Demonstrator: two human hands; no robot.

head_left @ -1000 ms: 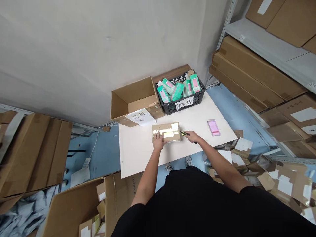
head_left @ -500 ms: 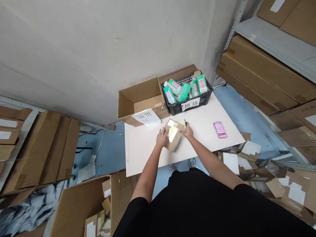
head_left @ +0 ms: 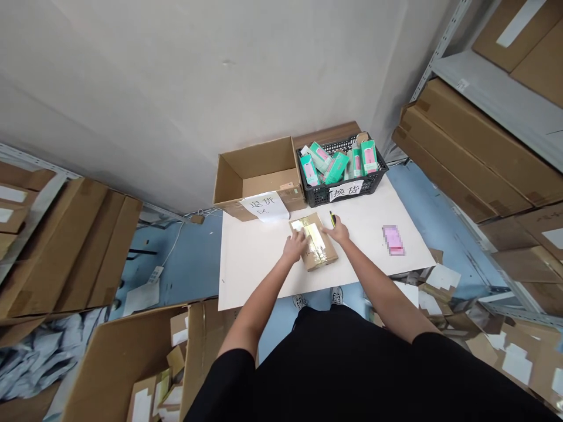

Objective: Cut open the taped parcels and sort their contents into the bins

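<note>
Box [head_left: 317, 242] on surface [head_left: 255, 252], likely lining-up step: your left hand [head_left: 295, 245] rests on it, grip wide; right hand [head_left: 339, 230] holds cutter [head_left: 333, 220]. Cutting next calls for steadying.

Your shallow brown cardboard carton [head_left: 317, 248] lies askew on the white worktop [head_left: 257, 258], glossy tape and a pale label across its top; whether the tape is cut, you can't make out. Your slim yellow-and-black utility knife [head_left: 333, 220] sits in your right hand [head_left: 338, 229], pointing away from you.
</note>
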